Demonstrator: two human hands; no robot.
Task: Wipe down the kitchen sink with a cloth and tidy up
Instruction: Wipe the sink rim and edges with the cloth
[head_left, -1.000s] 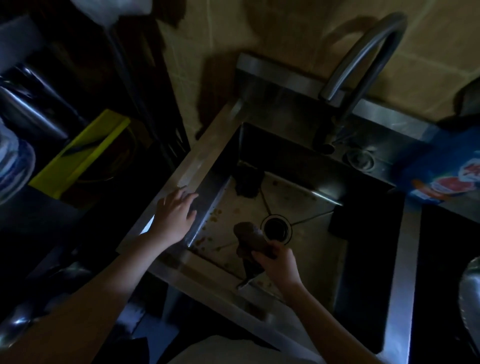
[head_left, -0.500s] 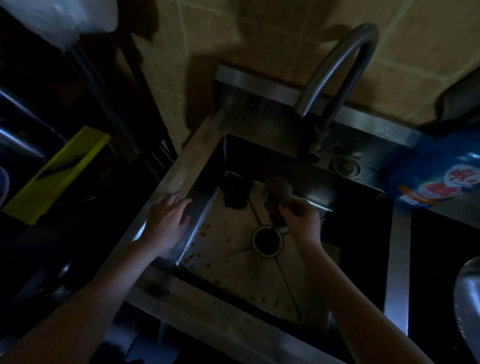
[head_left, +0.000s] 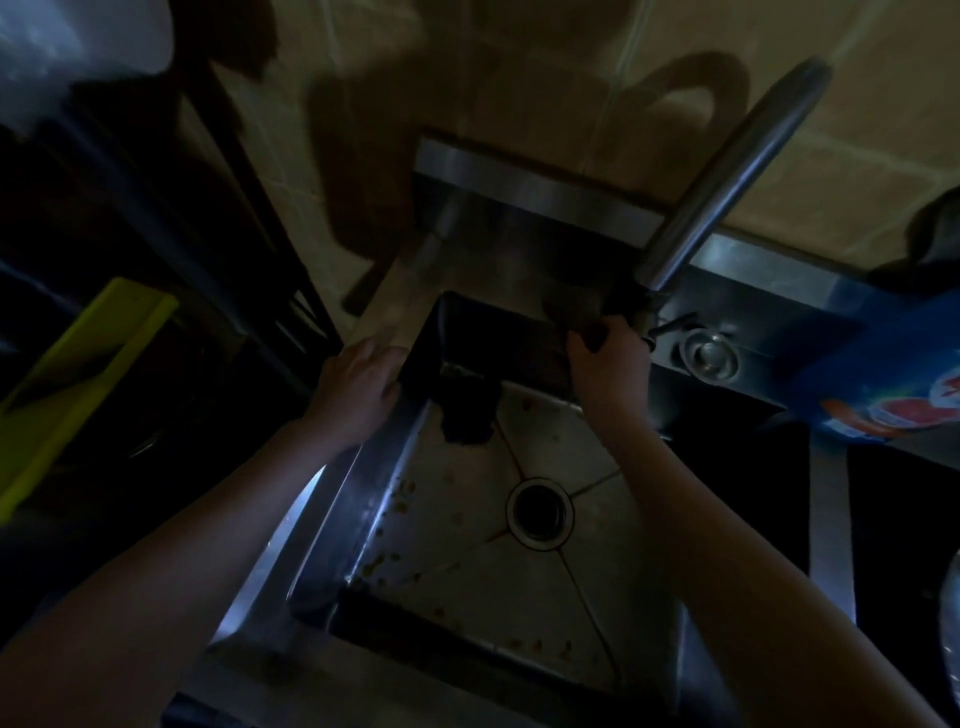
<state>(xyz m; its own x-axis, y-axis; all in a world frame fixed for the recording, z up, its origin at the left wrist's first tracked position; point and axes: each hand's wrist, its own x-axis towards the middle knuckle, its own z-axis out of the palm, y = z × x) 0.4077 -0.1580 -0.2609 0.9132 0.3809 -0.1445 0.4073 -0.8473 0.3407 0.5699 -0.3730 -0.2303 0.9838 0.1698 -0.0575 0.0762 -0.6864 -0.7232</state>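
Item, kitchen sink (head_left: 332, 499), stainless steel: we note a square basin, dimly lit, its floor creased toward a round drain (head_left: 540, 513) near the centre and dotted with brownish specks along the edge toward eight o'clock. Item, left hand (head_left: 358, 387): we see it spread open, palm down, fingers flat on the sink's rim at ten o'clock from the drain, holding nothing. Item, right hand (head_left: 610, 353): curled closed around a dark cloth (head_left: 571, 312), pressed at the sink's far ledge toward twelve o'clock, right beside the tap base. The cloth is dark and blurred, and we cannot tell its edges exactly. Item, tap (head_left: 727, 176): a curved metal spout rising toward one o'clock. Item, dark lump (head_left: 465, 415) on the basin floor at eleven o'clock from the drain; what it is we cannot tell. Item, round metal fitting (head_left: 709, 353) on the ledge just beyond the right hand at three o'clock. Item, blue packet (head_left: 883, 374) at three o'clock of the frame. Item, yellow-green board (head_left: 67, 384) at nine o'clock, well apart from the sink.
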